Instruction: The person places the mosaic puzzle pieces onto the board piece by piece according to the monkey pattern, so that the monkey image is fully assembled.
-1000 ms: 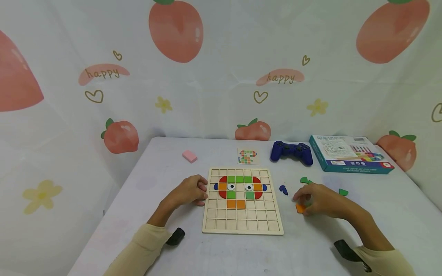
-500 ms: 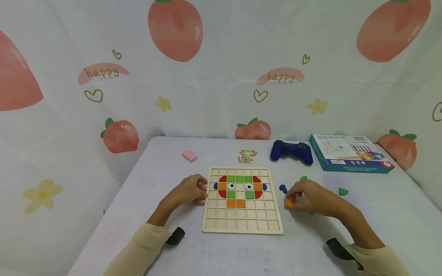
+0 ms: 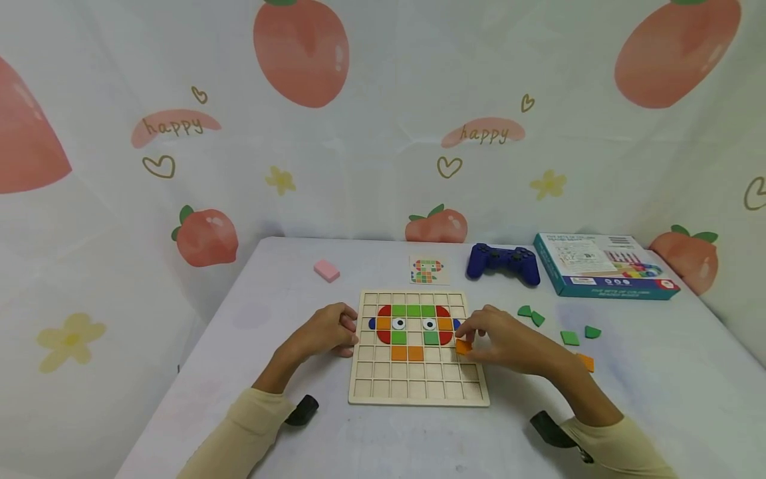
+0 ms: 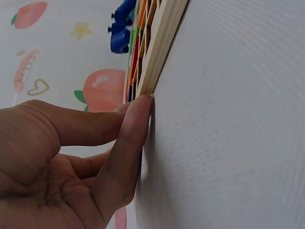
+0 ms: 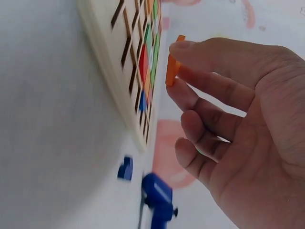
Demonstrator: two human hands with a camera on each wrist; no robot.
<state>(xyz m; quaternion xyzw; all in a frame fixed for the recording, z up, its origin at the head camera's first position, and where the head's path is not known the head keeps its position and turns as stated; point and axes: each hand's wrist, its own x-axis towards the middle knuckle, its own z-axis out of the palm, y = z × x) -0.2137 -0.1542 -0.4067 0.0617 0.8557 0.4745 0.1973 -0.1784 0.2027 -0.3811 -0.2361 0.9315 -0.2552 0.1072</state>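
A square wooden grid board [image 3: 419, 392] lies on the table with coloured tiles set into its upper half. These form a face of red, green and orange pieces, with two round eye tiles [image 3: 399, 324] and blue ends at the sides. My left hand [image 3: 328, 331] holds the board's left edge, thumb and fingertips right at the wood in the left wrist view. Over the right edge of the board, my right hand [image 3: 509, 340] pinches an orange square tile [image 5: 172, 67] between thumb and fingers. In the right wrist view that tile is tilted on edge above the grid.
Right of the board lie several green pieces [image 3: 570, 338] and another orange tile [image 3: 585, 362]. Small blue pieces [image 5: 125, 168] sit beside the board. Behind it are a pattern card [image 3: 428, 271], a pink block [image 3: 326, 271], a blue game controller [image 3: 503, 263] and a flat box [image 3: 604, 266].
My right hand has picked up the orange tile and carried it left from the table to over the board's right edge. My left hand has stayed at the board.
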